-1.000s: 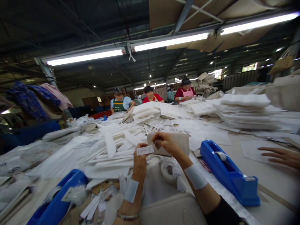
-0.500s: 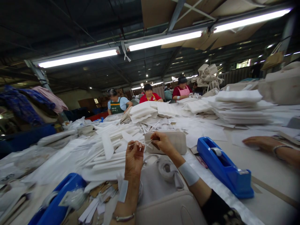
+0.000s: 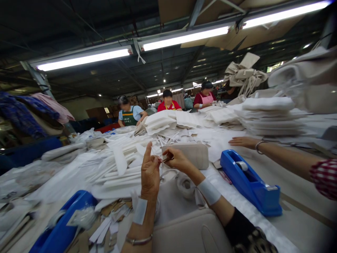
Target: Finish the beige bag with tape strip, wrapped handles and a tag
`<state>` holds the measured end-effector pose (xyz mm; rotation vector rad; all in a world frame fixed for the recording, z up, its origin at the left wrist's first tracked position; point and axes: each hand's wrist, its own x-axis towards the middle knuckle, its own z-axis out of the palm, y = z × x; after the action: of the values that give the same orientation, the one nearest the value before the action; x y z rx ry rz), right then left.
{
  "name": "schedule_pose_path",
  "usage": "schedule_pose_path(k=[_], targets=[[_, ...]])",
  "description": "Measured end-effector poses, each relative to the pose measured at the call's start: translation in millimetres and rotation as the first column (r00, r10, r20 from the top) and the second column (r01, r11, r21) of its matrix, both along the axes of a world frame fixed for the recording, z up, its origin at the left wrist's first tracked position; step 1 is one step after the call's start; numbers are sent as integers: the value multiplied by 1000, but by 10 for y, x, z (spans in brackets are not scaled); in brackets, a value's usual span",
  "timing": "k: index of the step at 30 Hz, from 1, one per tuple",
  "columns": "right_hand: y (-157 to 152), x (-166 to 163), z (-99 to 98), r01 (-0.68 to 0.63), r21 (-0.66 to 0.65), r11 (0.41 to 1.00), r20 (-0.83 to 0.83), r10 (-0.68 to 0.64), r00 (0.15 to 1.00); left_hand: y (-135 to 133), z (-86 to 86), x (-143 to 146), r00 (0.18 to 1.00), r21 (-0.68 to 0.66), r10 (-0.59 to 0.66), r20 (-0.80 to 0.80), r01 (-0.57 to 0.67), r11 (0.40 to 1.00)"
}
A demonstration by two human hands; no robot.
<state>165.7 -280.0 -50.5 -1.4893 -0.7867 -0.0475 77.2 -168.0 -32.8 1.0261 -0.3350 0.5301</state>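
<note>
My left hand (image 3: 150,172) is raised over the worktable, its thumb pinching a thin white string (image 3: 163,160) and its index finger pointing up. Fingertips of my right hand (image 3: 177,160) close on the string right beside it; a small dark shape shows at those fingers, too unclear to name. Just behind the hands stands a small beige zipped case (image 3: 198,154). Below them lie a beige bag (image 3: 189,233) and a coiled light strap (image 3: 185,184). Pale tape patches cover both wrists.
A blue tape dispenser (image 3: 250,182) stands at right, another blue dispenser (image 3: 65,221) at lower left. White foam sheets (image 3: 121,175) and paper scraps (image 3: 107,228) spread at left. A neighbour's arm (image 3: 284,154) reaches in from the right. Several co-workers sit across the table.
My hands have come closer together, and the string stretched between them is now shorter. My left index finger has straightened upward. The neighbour's arm has reached farther in, leftward.
</note>
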Motion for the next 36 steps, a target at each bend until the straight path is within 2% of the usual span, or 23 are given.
schedule_pose_path(k=[4, 7, 14, 24, 31, 36], targets=[[10, -56, 28, -252, -33, 967, -117, 247, 962, 16, 2, 0, 1000, -8, 29, 2, -29, 1000], [6, -91, 65, -335, 23, 942, -175, 334, 926, 7, 26, -15, 1000, -28, 2, 21, -2, 1000], [72, -158, 94, -383, 161, 910, -173, 408, 897, -40, 26, -26, 984, 56, -166, 61, 162, 985], [-8, -180, 117, -391, 236, 890, -173, 434, 884, 0, 50, -7, 993, -4, -62, 105, 63, 998], [35, -219, 102, -449, 290, 845, -260, 521, 813, -22, 47, -30, 994, 47, -89, 59, 87, 995], [-28, -238, 146, -455, 306, 837, -330, 541, 774, 14, 67, -37, 993, -33, -82, 83, 85, 996]])
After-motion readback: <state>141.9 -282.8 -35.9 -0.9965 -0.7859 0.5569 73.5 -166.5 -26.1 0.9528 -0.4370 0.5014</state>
